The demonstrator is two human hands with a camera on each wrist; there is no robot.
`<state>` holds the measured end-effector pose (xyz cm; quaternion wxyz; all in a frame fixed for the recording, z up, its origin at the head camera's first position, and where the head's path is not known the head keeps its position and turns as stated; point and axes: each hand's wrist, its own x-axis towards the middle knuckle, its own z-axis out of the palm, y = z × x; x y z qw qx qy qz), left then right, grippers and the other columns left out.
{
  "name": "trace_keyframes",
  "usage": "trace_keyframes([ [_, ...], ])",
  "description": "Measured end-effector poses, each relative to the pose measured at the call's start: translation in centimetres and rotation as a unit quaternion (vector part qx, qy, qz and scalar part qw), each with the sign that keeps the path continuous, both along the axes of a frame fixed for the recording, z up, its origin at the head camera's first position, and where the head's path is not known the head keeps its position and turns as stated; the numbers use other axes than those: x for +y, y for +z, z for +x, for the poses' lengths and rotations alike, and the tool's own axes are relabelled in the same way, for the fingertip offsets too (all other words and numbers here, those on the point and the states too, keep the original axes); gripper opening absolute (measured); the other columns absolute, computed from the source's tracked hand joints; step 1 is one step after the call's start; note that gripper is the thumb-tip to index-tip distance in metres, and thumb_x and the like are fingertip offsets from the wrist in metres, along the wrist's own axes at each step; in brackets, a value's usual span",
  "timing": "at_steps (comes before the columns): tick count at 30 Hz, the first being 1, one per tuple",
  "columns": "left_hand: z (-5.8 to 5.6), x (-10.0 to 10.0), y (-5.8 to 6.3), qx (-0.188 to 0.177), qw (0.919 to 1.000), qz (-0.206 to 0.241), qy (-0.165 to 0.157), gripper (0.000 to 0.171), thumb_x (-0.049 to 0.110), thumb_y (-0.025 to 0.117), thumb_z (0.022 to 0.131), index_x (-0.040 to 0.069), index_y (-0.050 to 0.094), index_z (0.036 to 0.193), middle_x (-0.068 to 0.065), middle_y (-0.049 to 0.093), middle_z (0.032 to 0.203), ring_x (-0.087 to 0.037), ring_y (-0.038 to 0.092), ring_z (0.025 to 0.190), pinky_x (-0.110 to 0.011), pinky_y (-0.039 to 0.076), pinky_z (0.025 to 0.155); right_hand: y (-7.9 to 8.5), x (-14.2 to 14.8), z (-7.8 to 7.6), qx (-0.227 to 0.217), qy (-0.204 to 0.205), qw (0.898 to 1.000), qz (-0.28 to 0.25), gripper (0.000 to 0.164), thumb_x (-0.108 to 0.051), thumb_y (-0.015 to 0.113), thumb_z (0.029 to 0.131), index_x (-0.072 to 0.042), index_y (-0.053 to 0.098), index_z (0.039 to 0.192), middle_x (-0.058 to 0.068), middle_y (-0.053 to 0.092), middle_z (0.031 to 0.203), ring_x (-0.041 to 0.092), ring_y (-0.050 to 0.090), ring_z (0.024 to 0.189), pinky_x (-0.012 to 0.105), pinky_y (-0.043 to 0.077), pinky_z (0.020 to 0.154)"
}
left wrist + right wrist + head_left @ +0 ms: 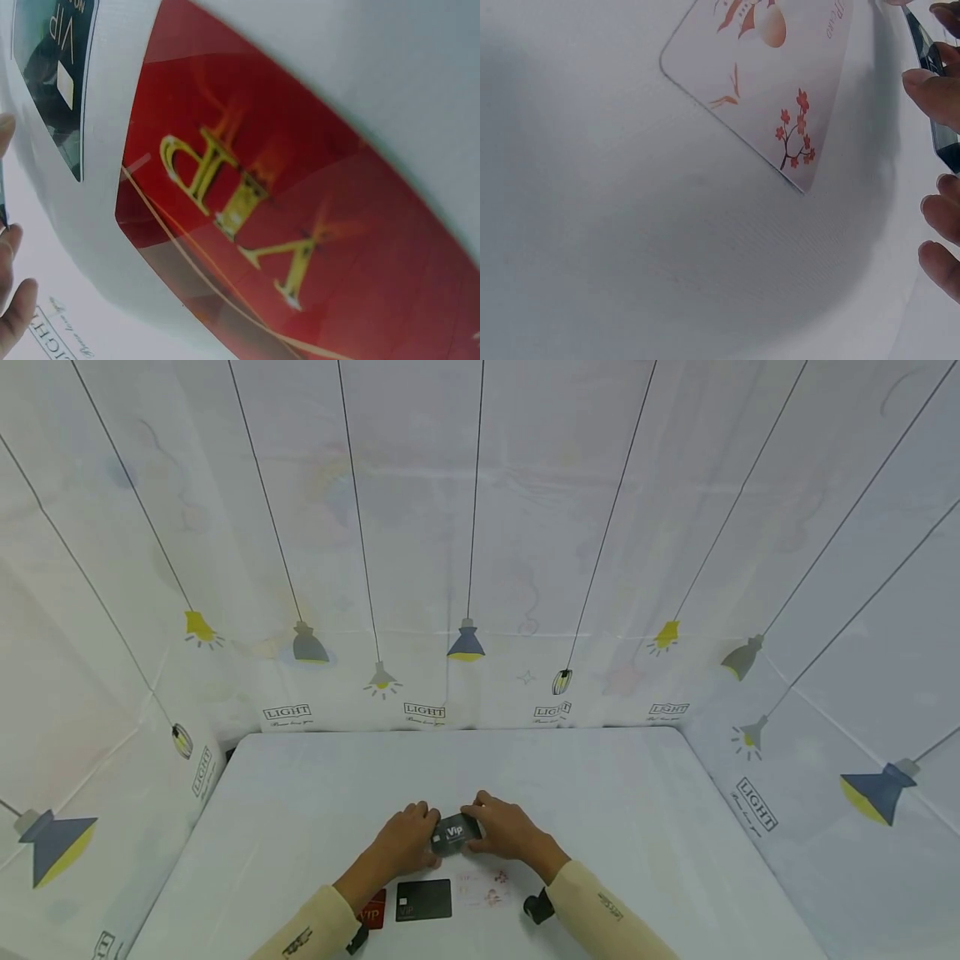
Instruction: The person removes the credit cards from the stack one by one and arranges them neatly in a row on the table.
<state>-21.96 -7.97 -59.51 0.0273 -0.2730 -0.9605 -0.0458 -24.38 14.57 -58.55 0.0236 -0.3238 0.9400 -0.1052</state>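
Between both hands, a dark grey card (pixel 455 833) printed "Vip" is held above the table, tilted a little. My left hand (pixel 408 839) pinches its left end, and my right hand (pixel 504 828) grips its right end between thumb and fingers. The right wrist view catches the held card (pixel 946 146) edge-on, with the right thumb pressed on it. Nearer to me on the table lie a black VIP card (pixel 435 902), a red VIP card (pixel 372 913) partly hidden by the left sleeve, and a white card (pixel 480 890) with red blossoms.
The white tabletop (pixel 600 793) reaches back to a pale curtain (pixel 570 527) printed with hanging lamps, which also closes off both sides. A black wrist device (pixel 537 907) sits at the right cuff, close beside the white card.
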Motion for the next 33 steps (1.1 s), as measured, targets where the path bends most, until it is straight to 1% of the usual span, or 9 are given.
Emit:
trace_keyframes([
  [4, 0.1, 0.1, 0.2, 0.001, 1.0000, 0.007, 0.001, 0.067, 0.046, 0.087, 0.074, 0.008, 0.062, 0.124, -0.006, 0.062, 0.105, -0.017, 0.058, 0.090, -0.036, 0.056, 0.081, 0.2, 0.1, 0.1, -0.001, -0.005, 1.000, -0.003, 0.064, -0.046, 0.081, 0.082, -0.016, 0.063, 0.135, -0.003, 0.058, 0.113, 0.002, 0.052, 0.083, 0.022, 0.052, 0.075],
  [9, 0.3, 0.2, 0.3, 0.006, 0.9998, 0.018, -0.004, 0.065, 0.045, 0.086, 0.075, 0.008, 0.062, 0.124, -0.005, 0.062, 0.104, -0.015, 0.057, 0.089, -0.035, 0.056, 0.080, 0.5, 0.5, 0.4, 0.001, -0.004, 1.000, -0.014, 0.061, -0.043, 0.081, 0.083, -0.015, 0.063, 0.134, -0.002, 0.058, 0.111, 0.002, 0.053, 0.082, 0.022, 0.052, 0.074],
  [13, 0.6, 0.4, 0.5, 0.008, 0.9995, 0.029, -0.011, 0.063, 0.043, 0.086, 0.076, 0.008, 0.063, 0.124, -0.005, 0.062, 0.104, -0.015, 0.057, 0.089, -0.035, 0.056, 0.081, 0.5, 1.0, 0.7, -0.001, -0.001, 1.000, -0.016, 0.061, -0.043, 0.081, 0.082, -0.015, 0.063, 0.134, -0.002, 0.059, 0.111, 0.002, 0.052, 0.080, 0.020, 0.050, 0.069],
  [18, 0.8, 0.8, 0.8, 0.015, 0.9994, 0.029, -0.013, 0.062, 0.043, 0.086, 0.077, 0.008, 0.064, 0.123, -0.004, 0.063, 0.105, -0.015, 0.057, 0.089, -0.034, 0.057, 0.082, 0.9, 1.5, 1.0, -0.002, -0.005, 1.000, -0.018, 0.062, -0.044, 0.082, 0.081, -0.015, 0.064, 0.133, -0.002, 0.059, 0.111, 0.003, 0.050, 0.077, 0.019, 0.047, 0.065],
  [24, 0.9, 1.2, 1.1, 0.012, 0.9995, 0.028, -0.013, 0.061, 0.041, 0.084, 0.079, 0.008, 0.063, 0.125, -0.004, 0.063, 0.110, -0.016, 0.059, 0.094, -0.034, 0.056, 0.085, 1.3, 2.0, 1.3, -0.009, -0.018, 1.000, -0.022, 0.061, -0.042, 0.082, 0.081, -0.016, 0.063, 0.133, -0.004, 0.059, 0.111, 0.002, 0.051, 0.079, 0.020, 0.049, 0.069],
  [29, 1.1, 1.5, 1.1, 0.001, 0.9994, 0.032, -0.013, 0.061, 0.042, 0.083, 0.081, 0.008, 0.062, 0.127, -0.005, 0.063, 0.113, -0.016, 0.060, 0.097, -0.035, 0.056, 0.088, 1.7, 2.6, 1.8, -0.010, -0.019, 0.999, -0.025, 0.061, -0.042, 0.083, 0.081, -0.017, 0.063, 0.133, -0.005, 0.059, 0.111, 0.002, 0.052, 0.081, 0.021, 0.051, 0.072],
  [33, 1.1, 1.8, 1.2, -0.005, 0.9995, 0.029, -0.012, 0.060, 0.042, 0.082, 0.082, 0.008, 0.063, 0.127, -0.005, 0.063, 0.112, -0.016, 0.059, 0.097, -0.034, 0.056, 0.088, 1.9, 3.0, 2.0, -0.006, -0.018, 1.000, -0.022, 0.061, -0.043, 0.083, 0.080, -0.017, 0.063, 0.133, -0.004, 0.059, 0.112, 0.001, 0.053, 0.083, 0.021, 0.053, 0.074],
])
